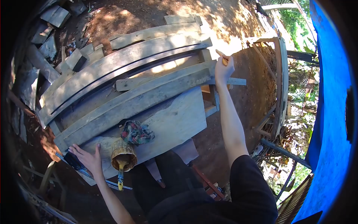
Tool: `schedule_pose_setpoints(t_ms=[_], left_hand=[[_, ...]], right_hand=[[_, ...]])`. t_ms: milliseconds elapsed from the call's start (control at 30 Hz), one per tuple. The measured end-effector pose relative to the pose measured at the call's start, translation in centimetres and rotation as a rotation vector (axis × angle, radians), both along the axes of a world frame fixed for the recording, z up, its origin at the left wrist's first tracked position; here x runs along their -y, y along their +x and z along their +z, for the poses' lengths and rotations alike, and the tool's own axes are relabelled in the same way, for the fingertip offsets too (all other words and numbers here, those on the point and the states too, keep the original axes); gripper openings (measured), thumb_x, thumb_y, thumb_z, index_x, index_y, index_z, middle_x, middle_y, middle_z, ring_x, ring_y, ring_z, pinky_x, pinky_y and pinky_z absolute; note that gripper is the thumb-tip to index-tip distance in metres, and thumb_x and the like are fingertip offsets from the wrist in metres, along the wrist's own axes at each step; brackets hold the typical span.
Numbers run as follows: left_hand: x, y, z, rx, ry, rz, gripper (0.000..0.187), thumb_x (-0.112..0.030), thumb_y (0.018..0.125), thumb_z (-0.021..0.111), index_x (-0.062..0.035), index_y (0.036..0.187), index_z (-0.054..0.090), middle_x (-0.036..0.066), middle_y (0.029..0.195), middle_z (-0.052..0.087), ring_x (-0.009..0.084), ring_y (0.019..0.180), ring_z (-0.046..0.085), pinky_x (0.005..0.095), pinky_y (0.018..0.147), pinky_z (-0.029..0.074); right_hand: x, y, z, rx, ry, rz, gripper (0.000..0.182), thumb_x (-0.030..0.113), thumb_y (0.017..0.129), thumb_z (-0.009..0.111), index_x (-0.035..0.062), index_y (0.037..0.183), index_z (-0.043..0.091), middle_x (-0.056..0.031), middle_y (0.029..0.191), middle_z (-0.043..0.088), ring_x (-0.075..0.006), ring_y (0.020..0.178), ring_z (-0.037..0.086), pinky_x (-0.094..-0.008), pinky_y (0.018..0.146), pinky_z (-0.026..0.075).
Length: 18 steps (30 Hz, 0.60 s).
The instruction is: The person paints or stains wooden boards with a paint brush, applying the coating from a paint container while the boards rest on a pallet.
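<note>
Nearest the camera: dark sleeve (253, 183) on the right arm, dark-clothed lap (167, 179) alongside. At the right end of the near plank (141, 95), small tan piece (225, 61) in the right hand (226, 71), with fingers curled closed around it. Too little exposed to identify; probably light and stiff, best pinched at the middle. Left hand (90, 159) by the plank's opposite end, fingers spread wide, nothing visibly gripped; cannot tell whether pressing on wood.

Near plank long and stiff, likely heavy; best taken with one hand at each end. Closer in, on the pale board (179, 121) of the bench, crumpled checked cloth (137, 132), soft and easily snagged, just beside a crusted pot (123, 151). Pot tilted, yellow-tipped brush (120, 178) projecting from its mouth; apt to tip, probably sticky at the rim. Both between the arms, in the way of a low sweep. Farther out, another long plank (123, 67); to the left, stacked wood offcuts (76, 59); to the right, blue sheet (333, 97).
</note>
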State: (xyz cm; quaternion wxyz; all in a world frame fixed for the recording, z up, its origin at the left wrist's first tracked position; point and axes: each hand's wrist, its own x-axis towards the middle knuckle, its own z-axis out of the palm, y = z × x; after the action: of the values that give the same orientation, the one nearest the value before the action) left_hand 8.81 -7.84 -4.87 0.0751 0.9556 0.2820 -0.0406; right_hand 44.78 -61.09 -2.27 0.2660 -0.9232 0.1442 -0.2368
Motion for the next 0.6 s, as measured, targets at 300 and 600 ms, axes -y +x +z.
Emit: schedule_pose_setpoints(t_ms=[300, 600], left_hand=[[-0.7, -0.2, -0.4, -0.063, 0.006, -0.01, 0.116, -0.051, 0.082, 0.083, 0.0087, 0.158, 0.019, 0.034, 0.164, 0.017, 0.0474, 0.156, 0.012, 0.0544, 0.125, 0.023], [-1.0, -0.1, -0.1, -0.126, -0.026, 0.002, 0.118, -0.053, 0.082, 0.083, 0.0098, 0.158, 0.018, 0.034, 0.164, 0.016, 0.0472, 0.156, 0.01, 0.0541, 0.126, 0.02]], right_hand=[[1.3, 3.2, 0.3, 0.049, 0.069, 0.193, 0.013, 0.012, 0.093, 0.073, 0.0018, 0.099, 0.07, -0.014, 0.09, 0.075, -0.0252, 0.082, 0.073, -0.034, 0.076, 0.055], [5.9, 12.1, 3.7, -0.179, 0.474, 0.293, 0.032, 0.023, 0.081, 0.087, -0.0023, 0.091, 0.069, -0.0117, 0.079, 0.075, -0.0168, 0.068, 0.073, -0.0258, 0.066, 0.054]])
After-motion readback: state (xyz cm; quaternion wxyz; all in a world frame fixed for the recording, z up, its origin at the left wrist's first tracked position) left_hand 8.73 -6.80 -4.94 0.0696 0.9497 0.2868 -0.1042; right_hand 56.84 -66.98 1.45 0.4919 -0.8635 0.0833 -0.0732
